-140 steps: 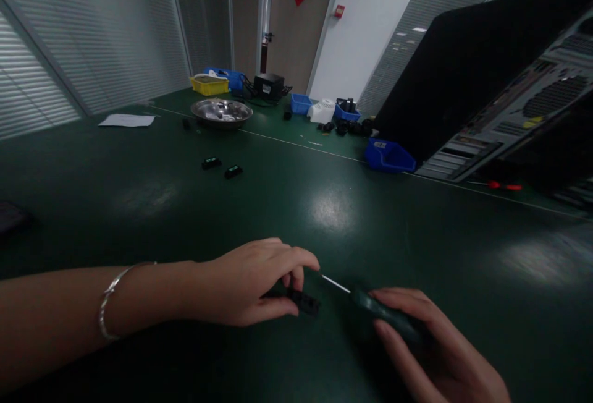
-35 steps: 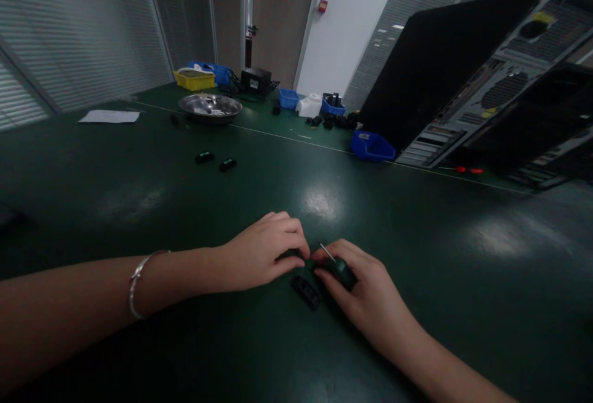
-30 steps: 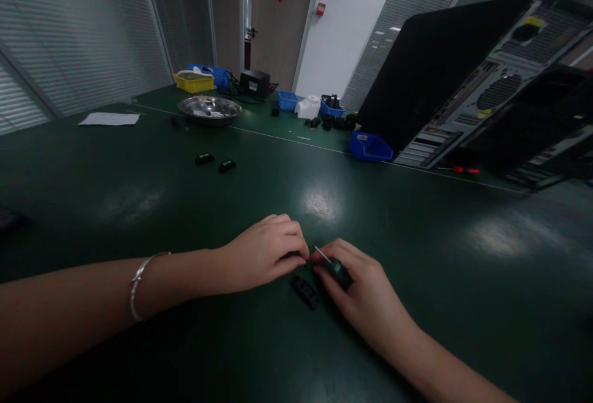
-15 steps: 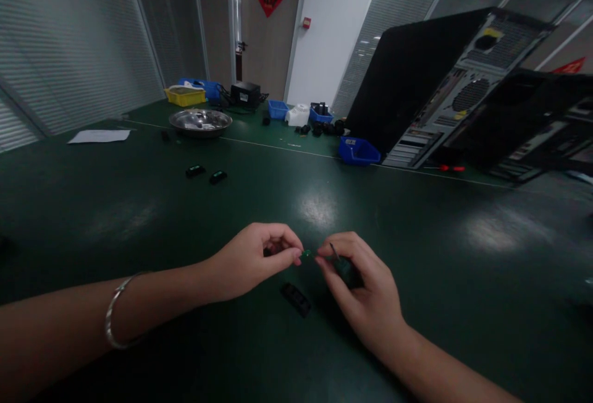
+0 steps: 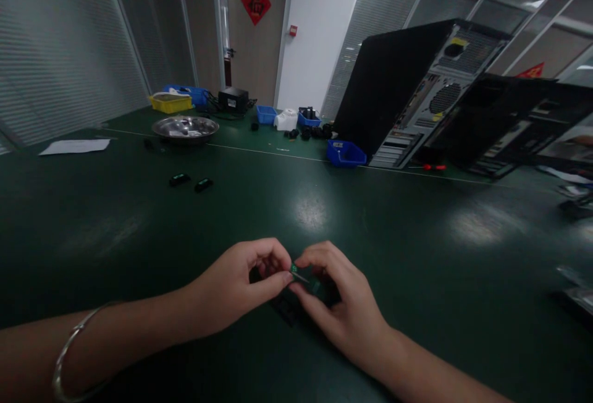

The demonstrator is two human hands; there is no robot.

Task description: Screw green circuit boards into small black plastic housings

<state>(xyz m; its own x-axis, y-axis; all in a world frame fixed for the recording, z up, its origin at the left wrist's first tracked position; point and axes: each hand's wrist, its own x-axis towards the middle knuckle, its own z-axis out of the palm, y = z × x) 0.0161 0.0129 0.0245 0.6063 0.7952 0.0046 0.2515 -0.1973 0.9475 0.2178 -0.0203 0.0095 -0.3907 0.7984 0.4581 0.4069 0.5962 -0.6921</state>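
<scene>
A small green piece (image 5: pixel 294 267), which looks like a circuit board, is pinched between the thumb and fingertips of my left hand (image 5: pixel 254 273). My right hand (image 5: pixel 345 298) is curled around a slim tool (image 5: pixel 301 277) with a thin metal shaft and a dark green handle; the handle is mostly hidden by the fingers. The shaft points left towards the green piece, but whether they touch is unclear. The right thumb and index tip are close beside the green piece. On the table below the hands lies a black slotted part (image 5: pixel 283 311), dim and partly covered.
Two small black parts with green tops (image 5: pixel 180 179) lie ahead left. Farther back are a steel bowl (image 5: pixel 185 130), a paper sheet (image 5: pixel 76 146), a yellow tray (image 5: pixel 171 103), a blue bin (image 5: pixel 345 152) and a white part (image 5: pixel 286 120). Computer cases (image 5: pixel 417 94) stand right.
My right hand has moved left, closer to the left hand. The tool's shaft has swung from pointing up to pointing left at the green piece. The view has shifted slightly.
</scene>
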